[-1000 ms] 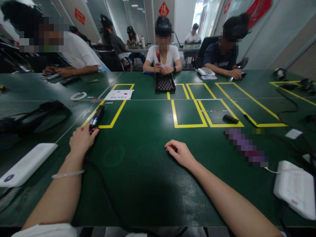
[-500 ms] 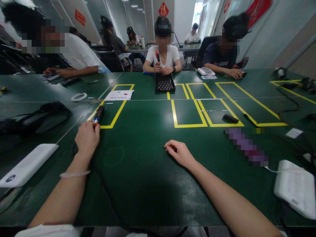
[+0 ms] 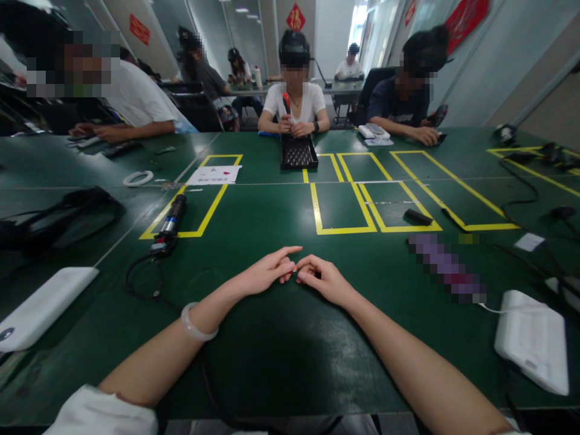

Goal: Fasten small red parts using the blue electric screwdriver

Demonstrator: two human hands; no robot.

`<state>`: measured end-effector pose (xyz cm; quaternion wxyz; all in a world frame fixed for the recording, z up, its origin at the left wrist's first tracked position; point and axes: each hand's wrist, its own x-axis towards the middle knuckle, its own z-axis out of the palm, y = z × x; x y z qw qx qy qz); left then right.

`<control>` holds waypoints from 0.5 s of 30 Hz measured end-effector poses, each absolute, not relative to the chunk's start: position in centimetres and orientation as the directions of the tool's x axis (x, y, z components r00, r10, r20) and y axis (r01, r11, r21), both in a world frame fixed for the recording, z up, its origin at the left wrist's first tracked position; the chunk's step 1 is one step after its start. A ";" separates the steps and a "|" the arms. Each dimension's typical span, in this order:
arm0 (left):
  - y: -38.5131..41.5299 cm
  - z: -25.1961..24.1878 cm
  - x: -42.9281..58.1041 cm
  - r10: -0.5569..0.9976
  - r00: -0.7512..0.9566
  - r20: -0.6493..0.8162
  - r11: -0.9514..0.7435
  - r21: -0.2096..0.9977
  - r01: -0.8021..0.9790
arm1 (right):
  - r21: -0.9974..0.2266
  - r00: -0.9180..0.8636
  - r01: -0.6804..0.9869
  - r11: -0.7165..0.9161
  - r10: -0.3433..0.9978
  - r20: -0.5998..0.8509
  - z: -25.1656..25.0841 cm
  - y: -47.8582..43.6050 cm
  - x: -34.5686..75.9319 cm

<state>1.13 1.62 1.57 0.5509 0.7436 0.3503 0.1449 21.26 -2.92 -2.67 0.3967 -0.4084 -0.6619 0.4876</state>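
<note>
My left hand (image 3: pixel 267 273) is in front of me over the table, its index finger stretched forward and its thumb and other fingers closed on a small red-orange piece (image 3: pixel 294 269). Fingertip to fingertip with it, my right hand (image 3: pixel 330 283) is curled, thumb against the fingers. Whatever it may hold is hidden. Left of both hands, a black and silver corded cylindrical tool (image 3: pixel 171 221), which looks like an electric screwdriver, lies at a yellow taped outline, apart from my hands.
A white device (image 3: pixel 49 305) lies at left and another white box (image 3: pixel 532 341) at right. A black cylinder (image 3: pixel 417 217) lies within yellow tape (image 3: pixel 344 230). Across the table, a person sits behind a black tray (image 3: pixel 299 154). A paper sheet (image 3: pixel 215 174) lies ahead to the left.
My left hand has left the corded tool and moved right, meeting my right hand with the small red-orange piece. My right hand has hardly moved. The view has shifted slightly.
</note>
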 end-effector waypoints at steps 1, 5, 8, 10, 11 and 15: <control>1.6 1.3 1.3 0.671 0.722 -0.171 -0.136 0.928 0.347 | -0.972 -0.359 0.147 0.186 0.925 0.123 -2.7 -2.9 21.2; 1.6 0.6 1.4 0.680 0.714 -0.170 -0.099 0.943 0.319 | -0.979 -0.338 0.100 0.178 0.931 0.134 -2.8 -2.9 21.1; 1.5 0.4 1.4 0.679 0.718 -0.154 -0.090 0.953 0.289 | -0.975 -0.359 0.100 0.197 0.921 0.149 -2.7 -2.9 21.0; 1.5 0.4 1.5 0.680 0.719 -0.145 -0.086 0.958 0.274 | -0.970 -0.378 0.120 0.211 0.913 0.152 -2.5 -2.9 21.0; 1.5 0.3 1.5 0.685 0.715 -0.143 -0.080 0.960 0.269 | -0.968 -0.376 0.126 0.217 0.914 0.156 -2.5 -3.0 21.0; 1.8 -0.1 1.5 0.725 0.669 -0.165 -0.019 0.966 0.258 | -0.966 -0.285 0.102 0.238 0.937 0.201 -2.8 -2.9 20.9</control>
